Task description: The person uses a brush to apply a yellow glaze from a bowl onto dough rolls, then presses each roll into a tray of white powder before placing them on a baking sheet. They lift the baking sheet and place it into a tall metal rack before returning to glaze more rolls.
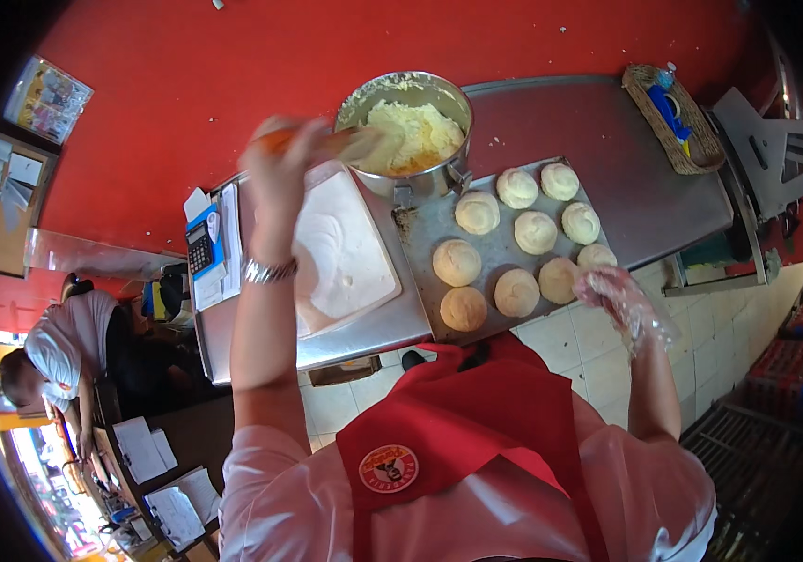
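Note:
My left hand (281, 173), bare and wearing a metal bracelet, is closed round the orange handle of a utensil (350, 145). Motion blurs the utensil, and its pale end reaches over the rim of a steel pot (402, 81). A crumbly pale yellow mixture (425, 131) fills part of the pot. My right hand (618, 298), in a clear plastic glove, is at the near right corner of a metal baking tray (504, 258). Its fingertips meet the near edge of a round bun (597, 257); whether they grip it is hidden. Several other pale-topped buns (515, 293) sit in rows on the tray.
A shallow white tray of smooth white powder (340, 253) lies left of the buns on the steel table (607, 131). Farther left are a calculator (200, 251) and papers. A wicker basket (640, 84) stands at the back right. Another person (78, 337) bends over a desk at the left.

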`<state>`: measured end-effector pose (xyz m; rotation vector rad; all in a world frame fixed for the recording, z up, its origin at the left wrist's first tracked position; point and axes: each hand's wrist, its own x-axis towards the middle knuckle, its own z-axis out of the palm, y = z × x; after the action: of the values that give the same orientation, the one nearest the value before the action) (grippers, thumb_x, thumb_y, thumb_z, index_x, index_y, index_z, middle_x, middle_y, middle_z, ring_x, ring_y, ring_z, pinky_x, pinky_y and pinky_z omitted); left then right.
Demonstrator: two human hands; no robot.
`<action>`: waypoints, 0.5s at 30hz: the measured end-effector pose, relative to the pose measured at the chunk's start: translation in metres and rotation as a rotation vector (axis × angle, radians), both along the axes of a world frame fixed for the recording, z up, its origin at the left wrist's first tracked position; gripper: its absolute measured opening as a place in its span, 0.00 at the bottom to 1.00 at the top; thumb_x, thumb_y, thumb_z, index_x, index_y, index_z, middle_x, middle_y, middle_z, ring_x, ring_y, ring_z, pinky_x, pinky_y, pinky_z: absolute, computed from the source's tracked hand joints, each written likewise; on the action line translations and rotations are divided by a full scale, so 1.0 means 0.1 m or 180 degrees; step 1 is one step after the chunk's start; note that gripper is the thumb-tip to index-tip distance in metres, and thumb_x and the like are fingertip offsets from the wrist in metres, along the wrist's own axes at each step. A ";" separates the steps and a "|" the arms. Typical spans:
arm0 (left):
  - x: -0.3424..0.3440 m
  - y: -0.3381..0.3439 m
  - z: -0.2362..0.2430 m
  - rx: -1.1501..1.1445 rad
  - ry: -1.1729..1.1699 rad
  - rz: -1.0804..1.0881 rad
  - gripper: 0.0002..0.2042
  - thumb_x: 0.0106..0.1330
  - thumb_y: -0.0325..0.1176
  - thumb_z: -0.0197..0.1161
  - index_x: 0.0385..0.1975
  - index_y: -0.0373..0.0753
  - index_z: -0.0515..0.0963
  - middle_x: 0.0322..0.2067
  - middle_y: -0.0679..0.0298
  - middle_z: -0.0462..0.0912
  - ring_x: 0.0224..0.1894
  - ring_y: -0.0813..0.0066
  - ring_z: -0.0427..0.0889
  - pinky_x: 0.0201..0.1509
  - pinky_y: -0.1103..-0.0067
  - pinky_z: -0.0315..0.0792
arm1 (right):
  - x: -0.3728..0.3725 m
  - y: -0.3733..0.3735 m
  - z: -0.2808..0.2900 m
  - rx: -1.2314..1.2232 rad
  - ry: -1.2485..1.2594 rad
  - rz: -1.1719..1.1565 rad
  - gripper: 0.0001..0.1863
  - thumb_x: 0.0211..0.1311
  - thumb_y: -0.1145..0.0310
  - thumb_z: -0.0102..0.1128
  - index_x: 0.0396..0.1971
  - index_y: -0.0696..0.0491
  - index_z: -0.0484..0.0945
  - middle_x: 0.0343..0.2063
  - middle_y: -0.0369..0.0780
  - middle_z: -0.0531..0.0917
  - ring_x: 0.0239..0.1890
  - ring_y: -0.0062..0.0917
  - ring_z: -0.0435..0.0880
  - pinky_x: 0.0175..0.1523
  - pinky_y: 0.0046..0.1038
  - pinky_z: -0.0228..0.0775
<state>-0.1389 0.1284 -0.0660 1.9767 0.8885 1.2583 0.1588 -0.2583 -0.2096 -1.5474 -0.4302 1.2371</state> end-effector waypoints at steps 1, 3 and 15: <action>0.25 0.10 -0.05 -0.0114 0.0472 -0.0008 0.12 0.53 0.37 0.71 0.24 0.34 0.79 0.21 0.63 0.81 0.23 0.82 0.77 0.27 0.84 0.70 | 0.04 -0.08 -0.06 -0.0081 0.0038 0.0073 0.20 0.56 0.59 0.65 0.43 0.58 0.75 0.32 0.38 0.82 0.34 0.22 0.81 0.40 0.24 0.74; 0.56 0.37 -0.31 0.0007 0.1219 -0.0375 0.13 0.52 0.39 0.71 0.27 0.35 0.81 0.24 0.59 0.83 0.27 0.73 0.81 0.33 0.78 0.74 | 0.02 -0.17 -0.01 -0.0268 -0.0076 -0.0087 0.17 0.56 0.60 0.64 0.39 0.56 0.76 0.29 0.36 0.82 0.32 0.20 0.80 0.37 0.22 0.71; -0.22 -0.31 -0.11 0.0515 0.1826 0.0010 0.13 0.57 0.35 0.66 0.41 0.39 0.81 0.52 0.51 0.74 0.53 0.59 0.75 0.55 0.71 0.69 | 0.33 -0.65 -1.38 -0.1634 -0.0173 0.1221 0.21 0.54 0.63 0.63 0.47 0.57 0.76 0.36 0.40 0.82 0.36 0.25 0.80 0.42 0.29 0.73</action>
<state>-0.1611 0.0972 -0.0771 2.5250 1.0768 0.7830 0.1921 -0.3236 -0.3473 -1.9966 -0.4841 1.6982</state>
